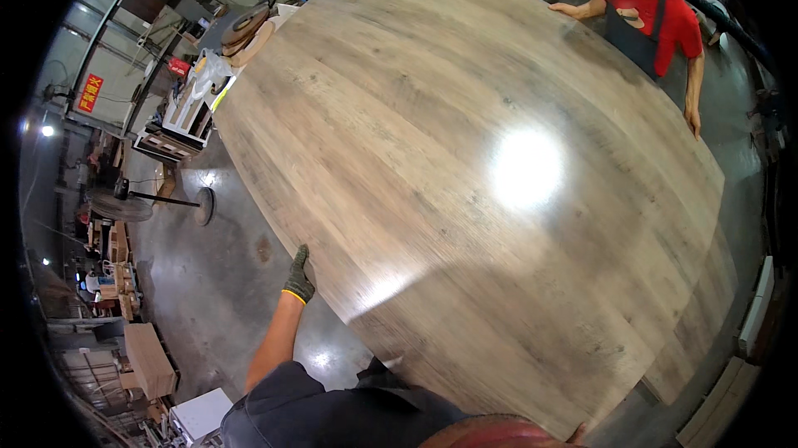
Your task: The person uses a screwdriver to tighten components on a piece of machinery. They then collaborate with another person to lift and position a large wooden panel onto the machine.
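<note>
Near us at five o'clock, our right hand barely shows at the wood-grain panel; we cannot tell its grip. At eight, our gloved left hand touches the panel's edge, its closure unclear to us. The panel fills the centre. Beyond, at two, stands a red-shirted co-worker.

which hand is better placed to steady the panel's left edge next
Left, likely: the gloved left hand is at that edge of the panel; the right hand barely shows at a near corner.
</note>
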Demonstrator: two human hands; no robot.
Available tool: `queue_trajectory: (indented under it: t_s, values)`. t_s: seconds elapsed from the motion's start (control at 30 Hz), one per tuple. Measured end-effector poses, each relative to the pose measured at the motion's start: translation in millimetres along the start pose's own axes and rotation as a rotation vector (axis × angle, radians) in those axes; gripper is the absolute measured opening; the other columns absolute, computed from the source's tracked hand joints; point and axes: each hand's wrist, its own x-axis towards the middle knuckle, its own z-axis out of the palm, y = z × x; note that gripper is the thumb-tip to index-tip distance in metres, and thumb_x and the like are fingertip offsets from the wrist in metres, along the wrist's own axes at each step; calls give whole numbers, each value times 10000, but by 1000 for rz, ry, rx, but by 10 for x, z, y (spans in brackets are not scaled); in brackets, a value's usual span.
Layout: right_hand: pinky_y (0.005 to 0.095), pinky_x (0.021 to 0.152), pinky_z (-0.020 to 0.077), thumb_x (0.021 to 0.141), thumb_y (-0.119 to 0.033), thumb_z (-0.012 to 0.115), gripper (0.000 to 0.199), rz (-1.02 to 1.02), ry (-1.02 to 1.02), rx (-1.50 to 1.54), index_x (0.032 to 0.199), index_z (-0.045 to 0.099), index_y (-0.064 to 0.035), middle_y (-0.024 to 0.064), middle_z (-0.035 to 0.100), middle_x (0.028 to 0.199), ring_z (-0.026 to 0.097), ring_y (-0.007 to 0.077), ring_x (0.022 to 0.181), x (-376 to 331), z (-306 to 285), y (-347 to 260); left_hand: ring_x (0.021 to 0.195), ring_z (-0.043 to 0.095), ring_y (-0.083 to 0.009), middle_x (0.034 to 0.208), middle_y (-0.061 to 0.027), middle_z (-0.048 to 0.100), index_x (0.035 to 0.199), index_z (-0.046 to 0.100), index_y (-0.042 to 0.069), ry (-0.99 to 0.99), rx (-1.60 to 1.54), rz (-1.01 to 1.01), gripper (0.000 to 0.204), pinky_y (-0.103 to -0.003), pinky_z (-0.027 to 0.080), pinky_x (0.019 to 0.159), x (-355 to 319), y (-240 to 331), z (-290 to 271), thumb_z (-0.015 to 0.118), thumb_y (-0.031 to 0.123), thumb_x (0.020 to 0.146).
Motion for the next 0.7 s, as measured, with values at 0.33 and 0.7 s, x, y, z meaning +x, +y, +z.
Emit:
queue_trajectory:
  t_s: [0.33, 0.7]
  values:
    - [333, 286, 329, 857, -755, 374, 785, 777, -107, 434, 1172, 502, -48, 43, 332, 390, 368, 189, 296, 283, -401, -474, 1141, 555, -296, 1311, -93, 562, 1312, 505, 109, -57, -50, 82, 494, -459, 420, 1018, 325, 511, 176, 652, 313, 887]
    - [322, 318, 301, 881, -719, 397, 605, 843, 7, 474, 731, 475, -137, 38, 355, 413, 366, 183, 324, 326, -394, -411, 1144, 551, -282, 1272, -89, 594, 1276, 552, 103, 198, 116, -105, 594, -413, 417, 983, 1106, 761, -369, 658, 504, 850]
